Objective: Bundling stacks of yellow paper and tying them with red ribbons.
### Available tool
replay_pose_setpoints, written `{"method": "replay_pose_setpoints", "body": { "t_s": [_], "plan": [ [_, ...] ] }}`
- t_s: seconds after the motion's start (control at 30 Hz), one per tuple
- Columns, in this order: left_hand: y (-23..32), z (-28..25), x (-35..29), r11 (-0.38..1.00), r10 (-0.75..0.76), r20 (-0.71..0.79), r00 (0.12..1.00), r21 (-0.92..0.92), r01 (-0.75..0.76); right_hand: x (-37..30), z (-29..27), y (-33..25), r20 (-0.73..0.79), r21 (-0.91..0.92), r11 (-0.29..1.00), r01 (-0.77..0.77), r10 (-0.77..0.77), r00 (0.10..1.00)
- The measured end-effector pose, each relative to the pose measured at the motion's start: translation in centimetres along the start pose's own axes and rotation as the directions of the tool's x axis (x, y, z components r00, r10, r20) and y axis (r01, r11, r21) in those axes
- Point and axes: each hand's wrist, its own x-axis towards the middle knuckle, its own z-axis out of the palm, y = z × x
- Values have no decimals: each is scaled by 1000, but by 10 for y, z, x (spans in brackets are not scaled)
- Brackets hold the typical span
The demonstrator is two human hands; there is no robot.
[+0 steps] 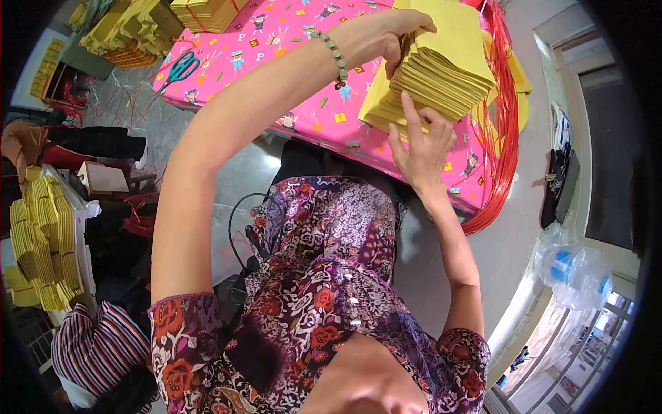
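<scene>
A thick stack of flat yellow paper pieces (445, 76) lies at the far right of the pink table, its layered edges facing me. They look like envelopes or bags, but I cannot tell which. My left hand (407, 38) reaches across from the left and grips the stack's left far corner, fingers on top and thumb at the side. At the stack's near edge, my right hand (424, 141) has its fingers spread, the index fingertip touching the layers. More yellow paper (376, 107) sticks out beneath the stack.
Red strapping strands (507, 138) hang over the table's right edge. Teal-handled scissors (183, 67) lie on the patterned pink tablecloth (276, 58), near another yellow bundle (207, 14). Further yellow stacks (45, 241) stand at left, near a person in a striped top (103, 348).
</scene>
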Motion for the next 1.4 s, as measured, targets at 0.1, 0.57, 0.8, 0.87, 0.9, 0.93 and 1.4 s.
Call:
{"method": "replay_pose_setpoints", "body": {
  "t_s": [0.1, 0.57, 0.8, 0.87, 0.9, 0.93, 1.4],
  "plan": [
    [1, -3, -1, 1000, 24, 10, 1000, -6, -24, 2, 2, 0, 15, -49, 999, 11, -10, 1000],
    [2, -3, -3, 999, -38, -9, 999, -12, 38, 12, -4, 0, 12, -11, 1000, 3, -3, 1000],
    [2, -5, -2, 999, -52, 21, 998, -8, 53, 13, -3, 1, -8, -30, 999, 19, -19, 1000],
    [2, -4, -2, 998, -57, 20, 998, 4, 57, 13, -2, 1, -10, -34, 999, 22, -22, 1000],
    [2, -5, -2, 998, -48, 14, 999, 29, 47, 13, -2, 2, -12, -37, 999, 25, -26, 1000],
    [2, -6, -1, 998, -35, 5, 999, 56, 34, 13, -3, 1, -14, -37, 999, 27, -27, 1000],
    [-4, -19, 18, 996, 16, 40, 999, 89, -19, 20, -8, 0, -2, -12, 1000, -9, 9, 1000]
  ]
}}
